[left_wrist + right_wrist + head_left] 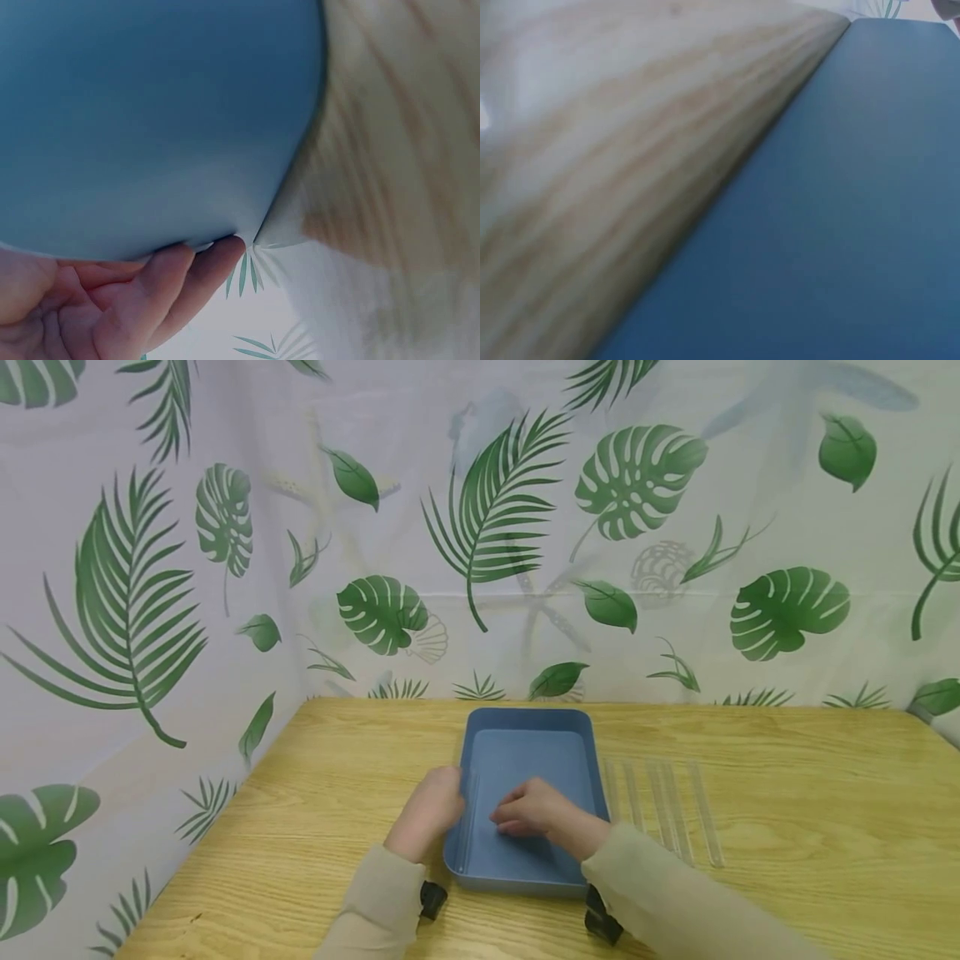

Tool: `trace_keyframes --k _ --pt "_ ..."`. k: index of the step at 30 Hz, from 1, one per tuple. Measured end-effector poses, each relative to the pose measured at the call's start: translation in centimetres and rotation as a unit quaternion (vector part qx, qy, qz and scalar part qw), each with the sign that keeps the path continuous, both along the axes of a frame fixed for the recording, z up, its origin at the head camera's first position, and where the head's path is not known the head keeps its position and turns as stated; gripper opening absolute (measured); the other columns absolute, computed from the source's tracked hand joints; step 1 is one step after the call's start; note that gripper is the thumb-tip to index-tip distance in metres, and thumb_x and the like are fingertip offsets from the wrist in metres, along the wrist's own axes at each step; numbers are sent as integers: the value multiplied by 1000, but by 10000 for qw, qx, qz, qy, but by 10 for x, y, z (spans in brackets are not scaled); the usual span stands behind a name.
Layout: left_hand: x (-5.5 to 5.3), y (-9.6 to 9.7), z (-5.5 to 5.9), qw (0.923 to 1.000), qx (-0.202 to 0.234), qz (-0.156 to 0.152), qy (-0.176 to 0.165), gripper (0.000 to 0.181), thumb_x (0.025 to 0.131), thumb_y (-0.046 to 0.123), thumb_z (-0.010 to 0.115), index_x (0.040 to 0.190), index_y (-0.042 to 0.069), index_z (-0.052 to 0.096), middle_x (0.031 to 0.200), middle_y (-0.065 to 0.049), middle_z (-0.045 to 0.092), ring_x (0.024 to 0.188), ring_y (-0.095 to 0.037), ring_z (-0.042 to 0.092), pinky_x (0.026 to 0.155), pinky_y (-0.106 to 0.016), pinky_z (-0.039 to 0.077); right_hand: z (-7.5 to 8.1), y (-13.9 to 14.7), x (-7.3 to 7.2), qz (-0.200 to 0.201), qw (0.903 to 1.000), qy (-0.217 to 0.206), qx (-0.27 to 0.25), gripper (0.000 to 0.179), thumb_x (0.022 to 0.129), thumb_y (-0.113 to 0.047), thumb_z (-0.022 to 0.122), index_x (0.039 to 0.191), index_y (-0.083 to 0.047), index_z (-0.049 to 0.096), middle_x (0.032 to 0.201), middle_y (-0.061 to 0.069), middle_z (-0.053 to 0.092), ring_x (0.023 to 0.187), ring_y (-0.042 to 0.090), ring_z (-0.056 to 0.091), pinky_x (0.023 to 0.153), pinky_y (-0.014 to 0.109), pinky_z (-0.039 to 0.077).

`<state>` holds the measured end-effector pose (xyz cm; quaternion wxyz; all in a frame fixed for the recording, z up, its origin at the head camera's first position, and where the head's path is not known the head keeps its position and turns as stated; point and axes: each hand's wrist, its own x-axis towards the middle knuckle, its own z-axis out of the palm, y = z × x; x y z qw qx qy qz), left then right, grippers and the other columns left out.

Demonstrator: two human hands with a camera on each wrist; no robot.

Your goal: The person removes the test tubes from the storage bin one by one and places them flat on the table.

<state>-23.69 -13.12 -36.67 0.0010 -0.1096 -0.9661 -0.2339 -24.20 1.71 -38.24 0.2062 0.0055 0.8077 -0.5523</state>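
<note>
A blue rectangular tray [536, 760] lies on the wooden table. At its left wall is my left hand [437, 802], gripping the rim; in the left wrist view its fingers [161, 289] lie against the outside of the wall, and the thumb is hidden. Inside the tray, along that same wall, a clear plastic strip [468, 827] lies lengthwise. My right hand [536, 810] reaches over the right wall and hovers above the tray floor, fingers loosely bent with nothing visible in them. The right wrist view is mostly filled by the tray's side [832, 210].
Several clear strips [705, 814] lie side by side on the table [810, 802], right of the tray; the right forearm partly covers them. Behind and to the left hangs a leaf-print cloth [420, 543]. Dark wrist-worn devices [602, 918] sit near the tray's front edge.
</note>
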Motion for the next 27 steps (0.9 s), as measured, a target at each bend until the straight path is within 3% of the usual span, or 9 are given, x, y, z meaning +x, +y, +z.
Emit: trace_keyframes --k 18,27 --pt "1 -1 0 9986 -275 -192 403 15 70 -10 47 80 -7 57 75 -16 57 62 -18 46 58 -36 44 0 -24 8 50 9995 -2 -299 21 74 2 62 92 12 58 73 10 62 63 14 61 61 27 50" --pt "-1 -1 -1 9995 -135 -189 235 16 68 -12 47 80 -7 57 72 -12 56 60 -17 43 55 -33 42 -1 -31 8 -101 9995 -1 -309 17 75 0 62 87 10 56 74 9 58 58 10 56 61 25 50"
